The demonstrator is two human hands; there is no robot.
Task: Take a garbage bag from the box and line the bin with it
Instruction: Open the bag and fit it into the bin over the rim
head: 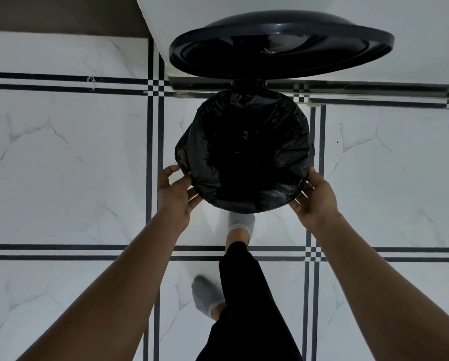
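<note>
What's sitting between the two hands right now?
In the head view, the bin's near rim, wrapped in the black bag, lies between the left hand and right hand. Each hand touches the bag's edge on its side.

White marble-look tiled floor [69,157] with dark stripes bears the bag-lined bin [244,152].

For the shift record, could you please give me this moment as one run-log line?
stage: fitting black plastic garbage bag over round bin | lid: up | left hand: at bag edge | right hand: at bag edge
</note>
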